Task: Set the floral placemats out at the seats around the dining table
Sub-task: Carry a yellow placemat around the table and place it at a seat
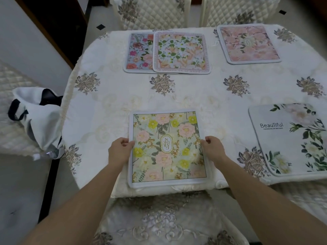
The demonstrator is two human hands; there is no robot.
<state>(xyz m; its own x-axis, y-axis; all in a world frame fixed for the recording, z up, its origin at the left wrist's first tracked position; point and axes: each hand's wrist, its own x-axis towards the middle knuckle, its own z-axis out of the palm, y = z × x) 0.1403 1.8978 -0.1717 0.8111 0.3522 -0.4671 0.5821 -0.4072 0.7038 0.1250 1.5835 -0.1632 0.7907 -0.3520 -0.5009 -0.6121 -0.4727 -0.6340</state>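
at the near edge of the table [74, 96] the garden mat [168, 147] lay flat, both sides pinched by the left hand [119, 151] and right hand [213, 149], fingers curled round its edges. its near hem sat right at the rim above the chair [159, 218], so a pull backward could tip it off, and a drag might ruck the cloth [194, 96]. bare cloth lay ahead toward two overlapping mats [182, 52], and the white mat [290, 138] was well apart on the right.

Five placemats [168, 147], perhaps four chairs [152, 13]
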